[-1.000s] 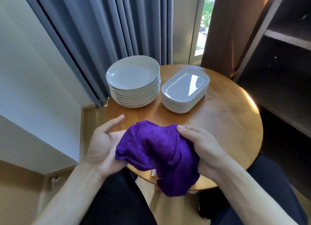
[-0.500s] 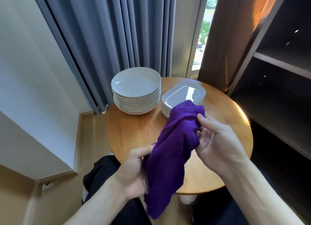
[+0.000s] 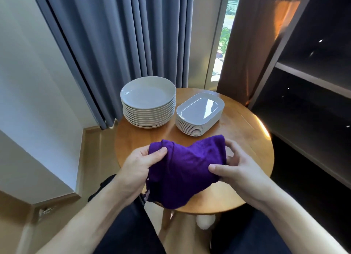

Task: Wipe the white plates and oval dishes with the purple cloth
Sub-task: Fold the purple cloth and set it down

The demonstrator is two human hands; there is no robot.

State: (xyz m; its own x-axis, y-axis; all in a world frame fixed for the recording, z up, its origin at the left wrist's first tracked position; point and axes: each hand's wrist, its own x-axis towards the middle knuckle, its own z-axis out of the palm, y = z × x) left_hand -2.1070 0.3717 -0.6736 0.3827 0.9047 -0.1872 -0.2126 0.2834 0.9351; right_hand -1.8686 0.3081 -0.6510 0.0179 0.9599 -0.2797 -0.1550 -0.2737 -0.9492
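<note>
I hold the purple cloth (image 3: 187,168) spread between both hands above the near half of the round wooden table (image 3: 245,139). My left hand (image 3: 140,164) pinches its left corner with thumb on top. My right hand (image 3: 233,170) grips its right edge, thumb in front and fingers behind. A tall stack of round white plates (image 3: 148,101) stands at the table's far left. A stack of white oval dishes (image 3: 199,113) stands to its right. Both stacks lie beyond the cloth, untouched.
Grey curtains (image 3: 123,41) hang behind the table, with a strip of window (image 3: 222,37) to the right. Dark shelving (image 3: 313,86) stands close on the right. A white wall (image 3: 28,82) is at the left. My dark-trousered legs are under the table's near edge.
The cloth hung lengthwise, high in my right hand and low in my left. Both hands have come level and now stretch it sideways in front of me.
</note>
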